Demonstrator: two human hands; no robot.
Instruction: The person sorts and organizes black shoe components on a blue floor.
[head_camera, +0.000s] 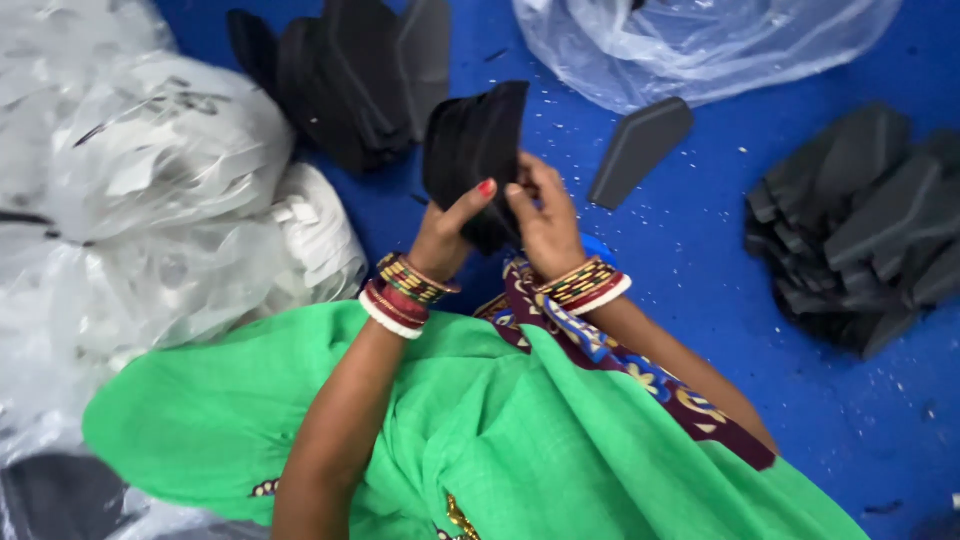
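Left hand (445, 235): closed on the lower left side of a black fabric-like piece (476, 150), thumb with red nail pressed on its face.
Right hand (545, 220): pinching the lower right edge of the same piece, fingers curled tight against it.
Black piece: held upright between both hands, above the lap, roughly centre frame; looks like a small stack or folded layers, exact count hard to tell.
Wrists: banded bangles (405, 293) in red, white and gold on both.
Lap: green cloth (480, 440) with a patterned maroon border (610, 355) draped across.
Floor: blue surface (680, 250), speckled with small bits.
Behind the hands: dark stack of similar black pieces (350, 80), well apart from the held one.
Loose grey piece (638, 148): lying flat on the blue, near the right hand, not touching it.
Right side: heap of grey shaped pieces (860, 230), piled unevenly.
Top: clear plastic bag (700, 45), partly crumpled.
Left: large bags of white cut pieces (160, 200), bulging.
Step in hand (judgement): sorting or aligning layers of the held piece, edges being worked by fingertips.
Next move (judgement): needs a firm pinch on one layer while the other hand steadies the rest; thin edges likely to slip or stick together.
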